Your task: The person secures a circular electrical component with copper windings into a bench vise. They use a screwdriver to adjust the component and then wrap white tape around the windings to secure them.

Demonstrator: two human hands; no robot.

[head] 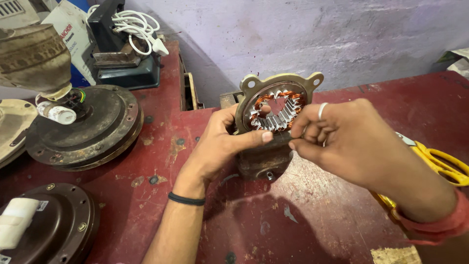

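While you work at the motor, this is how things stand:
Stator housing (273, 124): tilted up on its edge on the red bench (303, 215), copper windings turned toward you, likely so you can reach them.
Left hand (220, 144): wraps the housing from 9 o'clock, thumb pressed across its lower rim to steady it.
Right hand (342, 139): at 3 o'clock of the housing, fingertips pinched at the winding's lower edge; what they pinch is too small to tell.
Yellow scissors (442, 164): lying behind your right wrist.
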